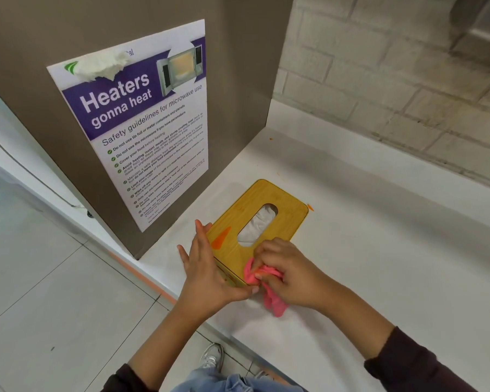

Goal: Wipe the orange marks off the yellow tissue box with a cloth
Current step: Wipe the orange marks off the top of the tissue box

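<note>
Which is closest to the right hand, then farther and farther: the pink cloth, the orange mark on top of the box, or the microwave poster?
From the right hand:
1. Crumpled pink cloth, in its grip.
2. Orange mark, on the yellow wooden tissue box's lid, left.
3. Purple-and-white microwave poster, up on the brown panel.

We're in a shared workplace kitchenette: a microwave safety poster (142, 128) on a grey panel (40, 38), white counter (379, 250), tiled floor (40, 278), painted brick wall (393, 80).

White table (379, 250) in a tiled corner
Pale brick wall (393, 80) behind; brown panel (54, 29) bearing a poster (142, 131); tile floor (40, 278).
</note>
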{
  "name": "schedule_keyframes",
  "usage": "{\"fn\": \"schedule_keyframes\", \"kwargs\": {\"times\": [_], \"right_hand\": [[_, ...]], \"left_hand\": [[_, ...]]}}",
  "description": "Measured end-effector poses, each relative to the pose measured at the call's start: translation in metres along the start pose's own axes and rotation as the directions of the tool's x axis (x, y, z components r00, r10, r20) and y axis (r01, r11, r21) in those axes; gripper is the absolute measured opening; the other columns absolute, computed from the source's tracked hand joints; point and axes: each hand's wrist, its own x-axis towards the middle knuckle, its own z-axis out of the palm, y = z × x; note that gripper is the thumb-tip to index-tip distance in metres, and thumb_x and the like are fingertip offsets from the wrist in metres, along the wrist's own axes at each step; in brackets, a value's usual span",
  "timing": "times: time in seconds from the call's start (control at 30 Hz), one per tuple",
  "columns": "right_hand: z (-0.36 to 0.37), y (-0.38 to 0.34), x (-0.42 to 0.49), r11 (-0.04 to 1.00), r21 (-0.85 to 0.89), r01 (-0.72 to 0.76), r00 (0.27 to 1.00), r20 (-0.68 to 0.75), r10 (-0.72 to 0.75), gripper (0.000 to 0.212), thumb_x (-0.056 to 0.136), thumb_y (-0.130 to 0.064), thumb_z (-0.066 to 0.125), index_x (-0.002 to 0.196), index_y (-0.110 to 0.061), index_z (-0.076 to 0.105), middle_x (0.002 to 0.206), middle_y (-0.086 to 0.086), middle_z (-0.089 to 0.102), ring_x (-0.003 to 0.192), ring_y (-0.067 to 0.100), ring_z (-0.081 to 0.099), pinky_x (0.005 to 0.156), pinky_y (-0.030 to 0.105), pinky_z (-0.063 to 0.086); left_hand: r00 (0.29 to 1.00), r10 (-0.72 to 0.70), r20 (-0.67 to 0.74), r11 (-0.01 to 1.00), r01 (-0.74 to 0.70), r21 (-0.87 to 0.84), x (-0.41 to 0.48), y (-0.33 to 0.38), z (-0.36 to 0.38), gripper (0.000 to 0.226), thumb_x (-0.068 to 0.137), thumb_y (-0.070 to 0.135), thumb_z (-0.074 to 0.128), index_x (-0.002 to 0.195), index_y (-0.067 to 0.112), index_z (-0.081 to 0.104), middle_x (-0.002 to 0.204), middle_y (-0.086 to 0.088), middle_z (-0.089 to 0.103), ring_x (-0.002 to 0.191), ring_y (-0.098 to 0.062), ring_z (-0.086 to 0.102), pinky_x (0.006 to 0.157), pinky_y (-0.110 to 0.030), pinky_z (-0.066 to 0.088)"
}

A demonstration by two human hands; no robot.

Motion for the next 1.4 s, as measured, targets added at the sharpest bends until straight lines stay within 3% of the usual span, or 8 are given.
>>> {"fn": "schedule_keyframes", "kwargs": {"times": [0.23, 0.43, 0.9, 1.0, 1.1, 1.23, 1.3, 1.4], "right_hand": [[0.001, -0.002, 0.018, 0.993, -0.022, -0.114, 0.983, -0.149, 0.109, 0.014, 0.084, -0.008, 0.06, 0.089, -0.016, 0.071, 0.09, 0.003, 0.065, 0.091, 0.021, 0.057, 0.085, 0.034, 0.043], [0.004, -0.012, -0.004, 1.0, 0.013, 0.001, 0.999, 0.042, -0.001, 0.011, 0.085, -0.014, 0.055, 0.085, -0.015, 0.065, 0.084, 0.001, 0.063, 0.084, 0.015, 0.054, 0.079, 0.031, 0.043], [0.002, -0.012, -0.012, 0.989, 0.049, -0.143, 0.99, 0.016, 0.142, 0.012, 0.087, -0.01, 0.055, 0.084, -0.011, 0.067, 0.086, 0.005, 0.063, 0.086, 0.016, 0.055, 0.08, 0.034, 0.045], [-0.013, -0.005, -0.019, 0.794, 0.494, -0.355, 0.885, -0.097, 0.456, 0.019, 0.093, -0.007, 0.051, 0.082, -0.016, 0.063, 0.087, 0.001, 0.07, 0.083, 0.014, 0.064, 0.076, 0.029, 0.05], [-0.02, -0.002, -0.028, 0.346, 0.93, -0.123, 0.77, -0.13, 0.624, 0.025, 0.096, -0.007, 0.042, 0.084, -0.013, 0.063, 0.078, -0.001, 0.072, 0.071, 0.012, 0.065, 0.065, 0.021, 0.053], [-0.018, -0.009, -0.031, 0.014, 0.994, 0.105, 0.711, -0.085, 0.698, 0.023, 0.097, -0.014, 0.038, 0.097, -0.009, 0.061, 0.083, 0.004, 0.07, 0.078, 0.015, 0.066, 0.073, 0.026, 0.056], [-0.017, -0.014, -0.03, -0.06, 0.984, 0.168, 0.708, -0.078, 0.701, 0.02, 0.093, -0.02, 0.043, 0.097, -0.009, 0.059, 0.083, 0.004, 0.069, 0.078, 0.015, 0.066, 0.072, 0.028, 0.057], [-0.02, -0.02, -0.03, -0.118, 0.96, 0.254, 0.685, -0.092, 0.723, 0.02, 0.092, -0.023, 0.045, 0.094, -0.01, 0.06, 0.082, 0.005, 0.068, 0.076, 0.015, 0.067, 0.07, 0.027, 0.058]], "left_hand": [[1.0, 0.005, 0.005, 1.0, -0.005, 0.009, 0.0, -0.001, 0.0, 0.151, 0.034, 0.078, 0.069, 0.136, 0.033, -0.033, 0.152, 0.001, 0.015, 0.134, 0.004, 0.005, 0.113, -0.048, -0.014], [1.0, -0.007, 0.015, 1.0, 0.007, 0.003, 0.001, -0.003, 0.0, 0.155, 0.031, 0.075, 0.072, 0.135, 0.034, -0.035, 0.152, 0.002, 0.016, 0.133, 0.006, 0.006, 0.112, -0.044, -0.017], [0.999, 0.023, 0.042, 0.999, -0.025, 0.031, 0.0, -0.003, -0.004, 0.152, 0.033, 0.083, 0.066, 0.135, 0.034, -0.035, 0.153, 0.001, 0.015, 0.137, 0.001, 0.007, 0.11, -0.044, -0.019], [0.998, 0.021, 0.061, 0.998, -0.024, 0.052, 0.0, -0.007, -0.007, 0.151, 0.033, 0.084, 0.065, 0.136, 0.035, -0.034, 0.156, 0.003, 0.009, 0.138, 0.001, 0.003, 0.109, -0.047, -0.021], [0.998, 0.039, 0.057, 0.996, -0.043, 0.079, -0.001, -0.008, -0.01, 0.144, 0.036, 0.086, 0.061, 0.133, 0.041, -0.034, 0.157, 0.005, 0.0, 0.143, -0.005, -0.006, 0.108, -0.045, -0.023], [0.981, 0.184, -0.068, 0.98, -0.177, 0.095, -0.006, 0.007, -0.012, 0.114, 0.054, 0.078, 0.061, 0.145, 0.034, 0.008, 0.152, 0.008, 0.009, 0.144, -0.009, -0.002, 0.113, -0.043, -0.013], [0.934, 0.341, -0.102, 0.94, -0.336, 0.066, -0.012, 0.025, -0.013, 0.067, 0.069, 0.066, 0.06, 0.125, 0.031, 0.049, 0.138, 0.008, 0.037, 0.137, -0.011, 0.025, 0.115, -0.045, 0.008], [0.899, 0.435, -0.057, 0.9, -0.434, 0.037, -0.024, 0.045, -0.011, 0.032, 0.085, 0.059, 0.046, 0.096, 0.033, 0.062, 0.114, 0.014, 0.054, 0.118, -0.009, 0.044, 0.098, -0.041, 0.029]]}}
